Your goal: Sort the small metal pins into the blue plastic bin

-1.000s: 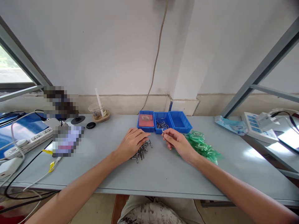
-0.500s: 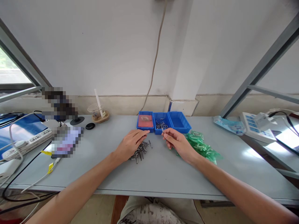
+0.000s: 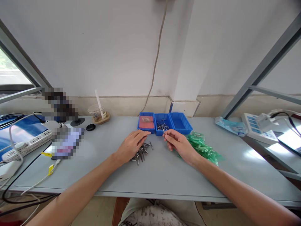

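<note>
My left hand [image 3: 132, 145] hovers over the left side of a pile of small metal pins [image 3: 141, 153], fingers stretched forward and nothing visible in them. Whether its underside touches the pile I cannot see. Thumb and fingertips of my right hand [image 3: 176, 142] pinch a small metal pin [image 3: 164, 130] at the front edge of the middle blue bin [image 3: 160, 133]. More loose metal pins [image 3: 162, 126] lie inside that bin. To its left, another blue bin [image 3: 146, 130] holds a red flat packet [image 3: 146, 121].
A third blue bin [image 3: 180, 123] stands at the right of the row. Green plastic bags [image 3: 203, 148] lie beside my right wrist. Power strips [image 3: 35, 139], cables and a cup with a straw [image 3: 97, 111] are at left; a blue-white packet [image 3: 231, 126] lies at right.
</note>
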A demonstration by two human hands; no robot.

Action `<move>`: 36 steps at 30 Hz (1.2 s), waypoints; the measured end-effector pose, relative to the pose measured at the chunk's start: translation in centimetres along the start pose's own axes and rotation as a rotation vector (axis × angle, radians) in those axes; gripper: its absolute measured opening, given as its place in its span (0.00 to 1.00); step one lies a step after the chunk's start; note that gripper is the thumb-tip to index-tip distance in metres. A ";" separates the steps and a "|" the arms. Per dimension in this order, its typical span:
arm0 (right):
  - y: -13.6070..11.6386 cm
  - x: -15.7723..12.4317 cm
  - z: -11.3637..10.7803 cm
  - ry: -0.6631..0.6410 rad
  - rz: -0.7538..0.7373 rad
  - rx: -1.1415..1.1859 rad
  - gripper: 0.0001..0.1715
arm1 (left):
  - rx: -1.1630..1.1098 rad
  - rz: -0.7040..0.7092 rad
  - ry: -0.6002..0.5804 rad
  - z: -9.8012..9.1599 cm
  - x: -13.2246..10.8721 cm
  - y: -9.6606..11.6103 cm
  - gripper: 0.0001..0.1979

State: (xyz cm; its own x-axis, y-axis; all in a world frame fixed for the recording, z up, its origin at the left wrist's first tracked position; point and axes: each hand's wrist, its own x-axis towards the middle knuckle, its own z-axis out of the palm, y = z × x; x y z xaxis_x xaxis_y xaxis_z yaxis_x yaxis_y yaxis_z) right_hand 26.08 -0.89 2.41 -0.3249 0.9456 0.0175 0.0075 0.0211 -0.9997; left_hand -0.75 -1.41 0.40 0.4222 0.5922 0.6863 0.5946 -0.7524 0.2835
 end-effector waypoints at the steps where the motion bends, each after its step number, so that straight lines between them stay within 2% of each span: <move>1: 0.0 0.0 0.0 -0.007 0.013 0.020 0.19 | -0.004 0.000 -0.002 0.0 0.0 0.0 0.14; 6: -0.1 0.0 -0.2 -0.030 0.053 0.090 0.19 | -0.032 -0.007 -0.030 -0.1 0.1 0.0 0.14; 16: 0.0 0.1 0.0 0.035 -0.070 -0.011 0.19 | -0.061 -0.020 -0.052 -0.2 0.1 -0.1 0.13; 25: 0.3 0.3 -0.1 0.022 -0.061 -0.030 0.19 | -0.074 -0.082 -0.083 0.1 -0.1 -0.3 0.13; 36: 0.4 0.2 -0.1 0.011 -0.064 -0.036 0.17 | -0.059 -0.043 -0.104 0.2 0.0 -0.6 0.11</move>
State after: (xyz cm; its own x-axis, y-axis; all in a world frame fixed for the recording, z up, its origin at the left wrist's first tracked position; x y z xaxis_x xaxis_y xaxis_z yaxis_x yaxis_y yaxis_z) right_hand 26.13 -0.65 2.05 -0.3152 0.9455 0.0815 0.0211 0.0928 -0.9955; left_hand -1.00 -0.92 0.08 0.4680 0.6484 0.6005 0.5735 -0.7398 0.3519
